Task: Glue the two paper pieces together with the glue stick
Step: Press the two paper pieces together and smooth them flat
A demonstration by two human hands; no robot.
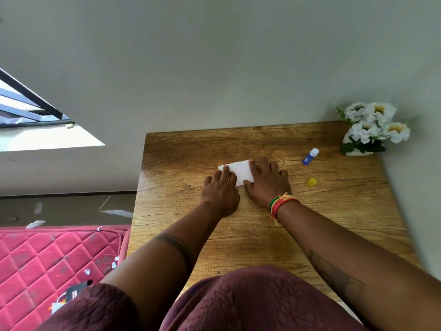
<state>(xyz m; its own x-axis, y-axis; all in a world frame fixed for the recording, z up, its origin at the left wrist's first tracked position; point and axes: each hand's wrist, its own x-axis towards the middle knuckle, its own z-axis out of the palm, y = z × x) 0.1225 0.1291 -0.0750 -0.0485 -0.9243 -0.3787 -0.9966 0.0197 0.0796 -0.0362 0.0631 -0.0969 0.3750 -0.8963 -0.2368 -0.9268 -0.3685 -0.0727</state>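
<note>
White paper lies flat on the wooden table, near its middle. My left hand presses its flat fingers on the paper's left end. My right hand lies flat on the paper's right end, fingers spread. Whether it is one sheet or two stacked I cannot tell. The blue glue stick stands uncapped to the right of my right hand, apart from it. Its yellow cap lies on the table nearer to me.
A white vase with white flowers stands at the table's far right corner against the wall. A red quilted mattress with paper scraps lies on the floor to the left of the table.
</note>
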